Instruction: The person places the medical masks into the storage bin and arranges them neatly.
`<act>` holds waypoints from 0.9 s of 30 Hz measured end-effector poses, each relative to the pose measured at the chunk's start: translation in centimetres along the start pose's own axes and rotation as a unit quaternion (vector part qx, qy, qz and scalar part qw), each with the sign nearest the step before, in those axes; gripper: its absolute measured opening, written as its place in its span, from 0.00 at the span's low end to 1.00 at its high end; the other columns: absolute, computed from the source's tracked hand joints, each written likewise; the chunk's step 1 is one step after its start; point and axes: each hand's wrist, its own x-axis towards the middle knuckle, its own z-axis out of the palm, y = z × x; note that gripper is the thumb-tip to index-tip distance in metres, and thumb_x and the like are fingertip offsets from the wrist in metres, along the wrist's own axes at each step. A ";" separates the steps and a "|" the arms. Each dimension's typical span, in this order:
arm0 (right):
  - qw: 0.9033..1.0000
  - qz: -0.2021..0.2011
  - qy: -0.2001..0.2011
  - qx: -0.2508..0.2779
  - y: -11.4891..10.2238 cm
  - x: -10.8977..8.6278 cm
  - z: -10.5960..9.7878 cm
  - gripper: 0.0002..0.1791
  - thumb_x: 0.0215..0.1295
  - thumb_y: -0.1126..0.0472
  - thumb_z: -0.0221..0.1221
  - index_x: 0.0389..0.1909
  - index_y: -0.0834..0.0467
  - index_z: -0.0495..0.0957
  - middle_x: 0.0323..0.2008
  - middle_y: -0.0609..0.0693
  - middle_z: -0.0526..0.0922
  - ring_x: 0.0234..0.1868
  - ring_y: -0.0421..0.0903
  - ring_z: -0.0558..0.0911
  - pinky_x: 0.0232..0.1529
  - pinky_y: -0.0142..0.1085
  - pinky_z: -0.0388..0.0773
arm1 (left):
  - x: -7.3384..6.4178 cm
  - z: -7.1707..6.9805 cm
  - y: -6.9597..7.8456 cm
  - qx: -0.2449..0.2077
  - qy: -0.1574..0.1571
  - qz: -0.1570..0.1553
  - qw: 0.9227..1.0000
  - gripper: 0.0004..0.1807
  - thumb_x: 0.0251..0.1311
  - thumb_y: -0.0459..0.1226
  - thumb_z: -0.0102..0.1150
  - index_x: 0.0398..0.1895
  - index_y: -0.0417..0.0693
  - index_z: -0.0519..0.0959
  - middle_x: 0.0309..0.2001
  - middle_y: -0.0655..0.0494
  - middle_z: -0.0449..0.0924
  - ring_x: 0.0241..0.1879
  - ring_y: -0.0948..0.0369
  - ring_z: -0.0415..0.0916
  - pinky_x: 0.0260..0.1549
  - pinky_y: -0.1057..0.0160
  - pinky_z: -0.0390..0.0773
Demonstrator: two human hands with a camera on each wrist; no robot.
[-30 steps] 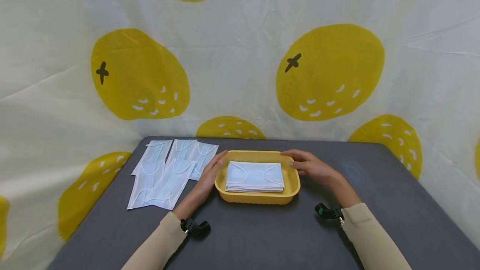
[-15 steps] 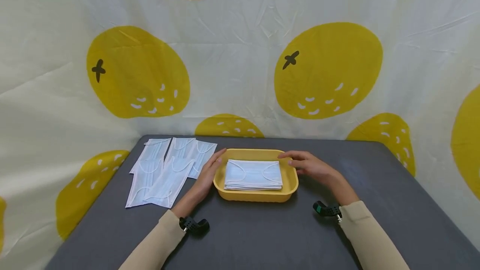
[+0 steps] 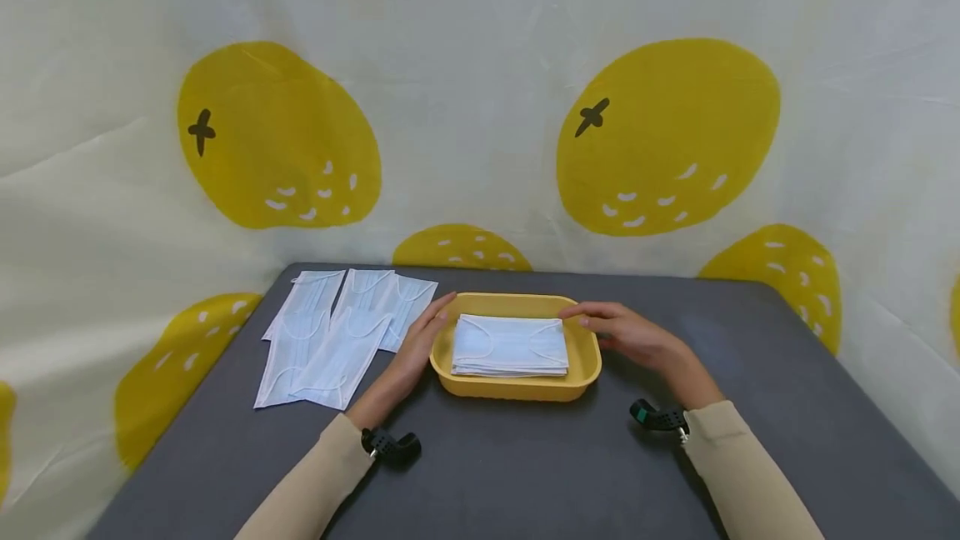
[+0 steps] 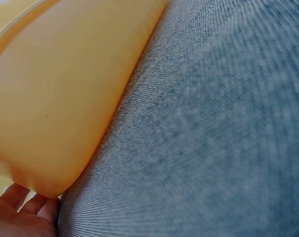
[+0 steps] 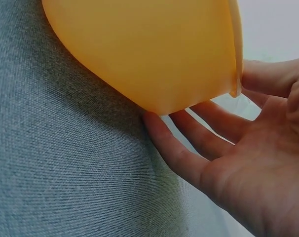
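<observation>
A yellow plastic tray (image 3: 512, 391) with rounded corners sits on the dark table between the two hands. Inside it lies a neat stack of light blue face masks (image 3: 510, 347), ear loops showing on the top one. My left hand (image 3: 415, 348) rests along the tray's left end, fingers stretched toward the far corner and thumb by the rim. At the right end, my right hand (image 3: 633, 336) touches the tray with relaxed fingers. The right wrist view shows its fingertips (image 5: 152, 121) against the tray's outer wall near the bottom, thumb beside the rim.
Several more face masks (image 3: 327, 357) lie spread and overlapping on the table's left side, close to the left forearm. A pale curtain (image 3: 480, 123) with yellow fruit prints hangs right behind the grey tabletop (image 3: 517, 473).
</observation>
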 end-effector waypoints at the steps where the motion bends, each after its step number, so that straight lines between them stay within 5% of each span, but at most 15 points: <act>1: 1.000 0.000 0.002 0.000 0.1 -0.1 -0.1 0.24 0.83 0.60 0.45 0.73 0.64 0.67 0.76 0.66 0.63 0.69 0.56 0.71 0.61 0.43 0.77 | 0.1 0.1 0.0 0.001 -0.001 -0.001 1.000 0.26 0.83 0.48 0.39 0.79 0.56 0.64 0.80 0.53 0.60 0.82 0.53 0.51 0.81 0.45 0.49; 27: 1.000 0.007 0.012 0.008 0.4 -0.3 -0.5 0.23 0.83 0.60 0.46 0.73 0.63 0.69 0.77 0.64 0.62 0.73 0.62 0.66 0.65 0.48 0.74 | 0.5 0.6 -0.2 0.002 0.005 -0.001 1.000 0.26 0.82 0.48 0.39 0.79 0.56 0.65 0.80 0.52 0.60 0.82 0.52 0.51 0.81 0.44 0.48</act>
